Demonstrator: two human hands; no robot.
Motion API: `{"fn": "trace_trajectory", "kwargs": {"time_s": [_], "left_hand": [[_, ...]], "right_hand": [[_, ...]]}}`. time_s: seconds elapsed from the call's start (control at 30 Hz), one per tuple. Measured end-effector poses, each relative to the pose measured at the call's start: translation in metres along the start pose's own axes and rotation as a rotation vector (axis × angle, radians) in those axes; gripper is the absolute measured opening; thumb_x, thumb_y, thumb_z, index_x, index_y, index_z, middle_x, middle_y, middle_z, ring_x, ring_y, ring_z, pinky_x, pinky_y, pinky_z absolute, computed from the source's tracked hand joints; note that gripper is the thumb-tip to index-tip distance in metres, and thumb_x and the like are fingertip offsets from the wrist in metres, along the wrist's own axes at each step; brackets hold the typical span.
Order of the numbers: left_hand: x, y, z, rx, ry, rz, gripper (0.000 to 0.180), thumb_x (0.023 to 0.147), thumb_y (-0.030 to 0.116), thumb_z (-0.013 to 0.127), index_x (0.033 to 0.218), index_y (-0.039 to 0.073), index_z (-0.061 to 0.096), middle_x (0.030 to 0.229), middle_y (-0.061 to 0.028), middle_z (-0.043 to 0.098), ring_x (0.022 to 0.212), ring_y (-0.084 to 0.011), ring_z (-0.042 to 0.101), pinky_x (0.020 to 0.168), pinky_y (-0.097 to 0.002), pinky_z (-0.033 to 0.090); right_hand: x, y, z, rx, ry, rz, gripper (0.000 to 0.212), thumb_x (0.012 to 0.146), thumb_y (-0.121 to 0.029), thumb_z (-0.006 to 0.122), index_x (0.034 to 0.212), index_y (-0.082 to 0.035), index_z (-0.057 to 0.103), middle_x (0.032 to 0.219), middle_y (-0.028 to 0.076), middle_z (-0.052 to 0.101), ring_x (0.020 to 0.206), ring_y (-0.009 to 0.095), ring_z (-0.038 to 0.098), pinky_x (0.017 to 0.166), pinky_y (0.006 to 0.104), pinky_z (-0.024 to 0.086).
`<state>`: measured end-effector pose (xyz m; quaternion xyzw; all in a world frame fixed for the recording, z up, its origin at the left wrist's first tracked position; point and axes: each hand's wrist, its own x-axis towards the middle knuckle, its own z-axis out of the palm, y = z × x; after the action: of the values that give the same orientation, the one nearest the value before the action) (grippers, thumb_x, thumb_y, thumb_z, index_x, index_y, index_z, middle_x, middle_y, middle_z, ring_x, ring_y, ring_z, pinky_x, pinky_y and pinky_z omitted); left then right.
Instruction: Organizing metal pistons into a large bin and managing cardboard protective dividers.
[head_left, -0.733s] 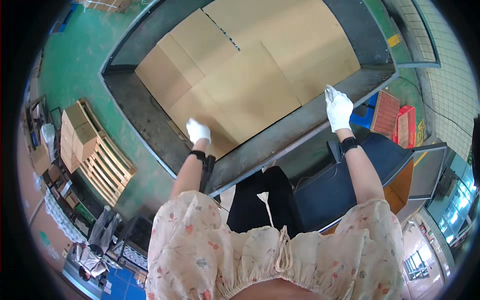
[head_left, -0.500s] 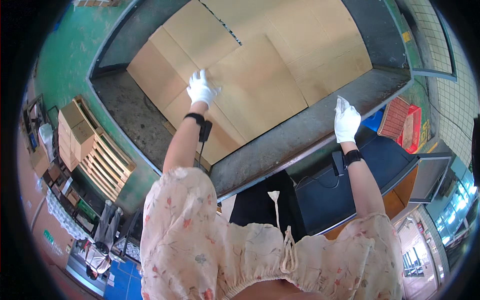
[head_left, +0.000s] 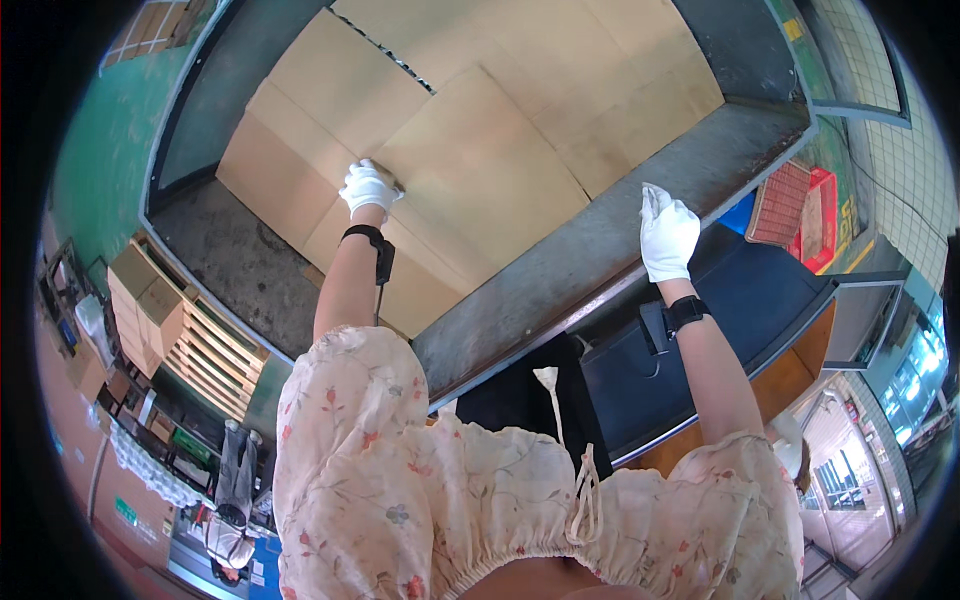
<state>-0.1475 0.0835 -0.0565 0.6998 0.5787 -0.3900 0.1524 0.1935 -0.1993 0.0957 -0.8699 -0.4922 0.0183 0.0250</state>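
Observation:
Flat brown cardboard sheets (head_left: 490, 150) overlap across the floor of a large grey metal bin (head_left: 560, 255). My left hand (head_left: 368, 188), in a white glove, is over the sheets left of the middle, its fingers curled inward. A bit of brown shows beside those fingers; whether it is a loose piece or part of a sheet, I cannot tell. My right hand (head_left: 668, 235), also gloved in white, hovers by the bin's near rim, its fingers drawn together. Anything between them is too small to make out.
Beyond the bin's near side is a dark blue tabletop (head_left: 640, 375). A red crate (head_left: 818, 220) and a woven reddish basket (head_left: 778, 203) stand to the right. At the left, cartons (head_left: 145, 310) sit beside a wooden pallet (head_left: 215, 360). A person (head_left: 230, 545) appears at the lower left.
My left hand has gone from spread fingers to curled ones and shifted slightly nearer. The whole view has shifted a little; my right hand stays near the rim, fingers together.

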Motion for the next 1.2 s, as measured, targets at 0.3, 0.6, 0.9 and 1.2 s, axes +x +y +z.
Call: {"fn": "trace_trajectory", "kwargs": {"time_s": [0.3,0.6,0.9,1.2], "left_hand": [[-0.011,0.012,0.011,0.002,0.072,-0.017,0.103,0.063,0.052,0.081,0.141,0.006,0.029,0.138,-0.0119,0.04,0.13,-0.0301,0.038,0.105,-0.0489,0.034],[-0.199,0.025,0.165,-0.393,-0.496,0.344,0.059,0.088,0.057,0.041,0.112,0.01,0.067,0.121,-0.0191,0.06,0.115,-0.0351,0.056,0.094,-0.0401,0.046],[-0.338,-0.031,0.065,-0.881,0.136,-0.046,0.045,0.088,0.045,0.052,0.112,0.011,0.067,0.109,-0.0181,0.066,0.101,-0.0367,0.063,0.092,-0.0421,0.048],[-0.546,-0.108,0.206,-1.153,0.559,-0.806,0.036,0.091,0.033,0.05,0.117,0.013,0.062,0.109,-0.0188,0.065,0.102,-0.0389,0.06,0.088,-0.0447,0.049]], "right_hand": [[-0.002,0.004,-0.002,-0.022,-0.04,0.008,0.014,0.087,-0.025,0.063,0.094,-0.015,0.067,0.066,0.01,0.063,0.062,0.028,0.062,0.06,0.0404,0.048],[0.004,-0.014,-0.01,-0.071,0.039,0.03,0.023,0.09,-0.033,0.058,0.083,-0.014,0.07,0.064,0.011,0.065,0.06,0.027,0.064,0.058,0.0402,0.051],[-0.007,-0.005,-0.01,-0.056,-0.246,0.032,0.053,0.096,-0.048,0.037,0.085,-0.007,0.07,0.081,0.016,0.069,0.074,0.034,0.067,0.068,0.0446,0.053],[-0.094,-0.062,-0.032,1.313,-0.669,0.178,0.037,0.101,-0.039,0.042,0.104,-0.006,0.057,0.065,0.0,0.054,0.052,0.006,0.05,0.045,0.0213,0.042]]}}
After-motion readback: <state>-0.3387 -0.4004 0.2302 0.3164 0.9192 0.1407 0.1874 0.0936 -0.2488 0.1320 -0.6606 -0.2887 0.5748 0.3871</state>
